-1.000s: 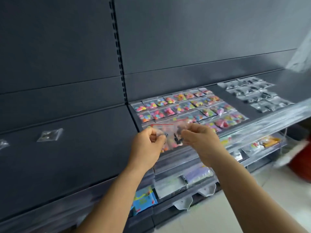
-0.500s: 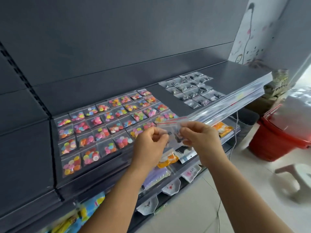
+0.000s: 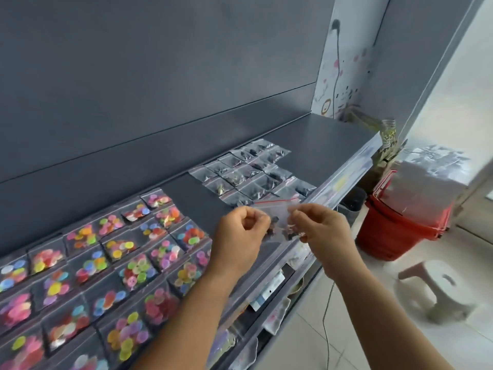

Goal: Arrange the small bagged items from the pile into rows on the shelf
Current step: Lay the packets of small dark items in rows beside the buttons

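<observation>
A small clear zip bag (image 3: 277, 209) with a red seal line and dark pieces inside is pinched between both hands above the front edge of the dark grey shelf (image 3: 328, 145). My left hand (image 3: 240, 236) grips its left side and my right hand (image 3: 320, 225) its right side. Just behind the bag, rows of clear bags with dark contents (image 3: 248, 172) lie on the shelf. Left of them, rows of bags with colourful round pieces (image 3: 106, 260) cover the shelf. The pile is not in view.
The shelf's right end is bare grey surface. A red bucket (image 3: 394, 231) covered with plastic stands on the floor at the right, with a small white stool (image 3: 440, 289) in front of it. Lower shelves (image 3: 269, 289) hold more packaged goods.
The view has swung right along the shelf. Both hands, still holding the bag, have moved from over the colourful bags to in front of the dark-content bags.
</observation>
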Motion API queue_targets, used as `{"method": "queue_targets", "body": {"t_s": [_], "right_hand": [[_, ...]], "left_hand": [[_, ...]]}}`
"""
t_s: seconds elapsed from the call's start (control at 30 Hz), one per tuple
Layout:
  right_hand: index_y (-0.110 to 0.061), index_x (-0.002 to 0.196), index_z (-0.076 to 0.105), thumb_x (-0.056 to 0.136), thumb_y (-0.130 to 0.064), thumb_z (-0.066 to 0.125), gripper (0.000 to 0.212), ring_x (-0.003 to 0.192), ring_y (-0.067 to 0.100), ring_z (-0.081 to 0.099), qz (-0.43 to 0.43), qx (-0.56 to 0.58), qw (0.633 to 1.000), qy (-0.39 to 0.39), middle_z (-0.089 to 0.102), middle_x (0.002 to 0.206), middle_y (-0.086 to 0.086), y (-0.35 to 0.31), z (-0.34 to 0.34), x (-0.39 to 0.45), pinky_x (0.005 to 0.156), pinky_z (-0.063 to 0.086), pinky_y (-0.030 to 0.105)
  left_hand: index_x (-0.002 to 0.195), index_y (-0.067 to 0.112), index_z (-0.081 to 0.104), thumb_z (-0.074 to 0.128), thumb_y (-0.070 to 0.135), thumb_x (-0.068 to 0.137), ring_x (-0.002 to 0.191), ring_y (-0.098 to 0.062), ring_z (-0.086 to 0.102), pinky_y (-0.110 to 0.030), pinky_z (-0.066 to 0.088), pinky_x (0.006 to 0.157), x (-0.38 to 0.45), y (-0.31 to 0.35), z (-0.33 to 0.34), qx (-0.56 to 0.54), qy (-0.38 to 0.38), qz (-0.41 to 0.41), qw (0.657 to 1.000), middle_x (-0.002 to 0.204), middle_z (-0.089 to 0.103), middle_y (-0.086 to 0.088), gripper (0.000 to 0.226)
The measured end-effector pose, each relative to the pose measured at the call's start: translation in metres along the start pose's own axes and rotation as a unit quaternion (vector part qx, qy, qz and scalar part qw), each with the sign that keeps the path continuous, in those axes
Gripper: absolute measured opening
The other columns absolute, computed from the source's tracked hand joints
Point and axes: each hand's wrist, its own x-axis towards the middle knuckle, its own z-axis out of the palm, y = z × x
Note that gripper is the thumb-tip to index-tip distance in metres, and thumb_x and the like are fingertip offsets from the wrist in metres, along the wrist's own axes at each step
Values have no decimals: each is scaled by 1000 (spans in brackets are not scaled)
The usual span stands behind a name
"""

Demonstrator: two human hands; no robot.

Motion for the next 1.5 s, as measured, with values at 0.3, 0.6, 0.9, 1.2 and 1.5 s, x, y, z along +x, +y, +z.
{"method": "queue_targets", "body": {"t_s": [0.3,0.6,0.9,1.2,1.5], "right_hand": [[-19,76,70,82,-9,66,12,57,8,60,-25,-2,1000,4,70,65,-1,-10,-14,105,56,49,24],[-20,72,68,79,-12,67,11,54,12,60,-57,-78,994,-46,67,58,-6,8,-38,254,62,54,35],[-20,75,64,75,-15,65,6,60,16,61,-61,-202,961,-179,68,63,-7,40,-56,364,62,51,31],[-18,109,56,82,-18,63,29,88,24,58,-182,-346,888,-241,56,99,-2,53,-50,380,70,41,28],[-20,96,74,82,-7,66,21,99,25,56,-340,-354,802,-341,66,107,1,50,-68,374,84,41,26]], "left_hand": [[73,21,63,65,15,83,65,-21,65,-46,58,69,90,4,29,-11,15,0,1000,67,68,-1,12],[80,17,62,62,19,86,69,-24,65,-42,56,69,181,3,91,74,97,-36,992,72,68,-3,6],[98,15,57,57,12,86,74,-20,62,-30,49,63,242,3,170,197,156,-125,960,81,68,-2,13],[119,16,45,57,10,88,103,-23,53,-33,47,81,243,5,194,414,180,-105,886,111,55,-2,34],[116,15,62,54,4,89,112,-20,47,-36,46,88,226,-2,202,487,40,-3,872,116,56,3,30]]}}
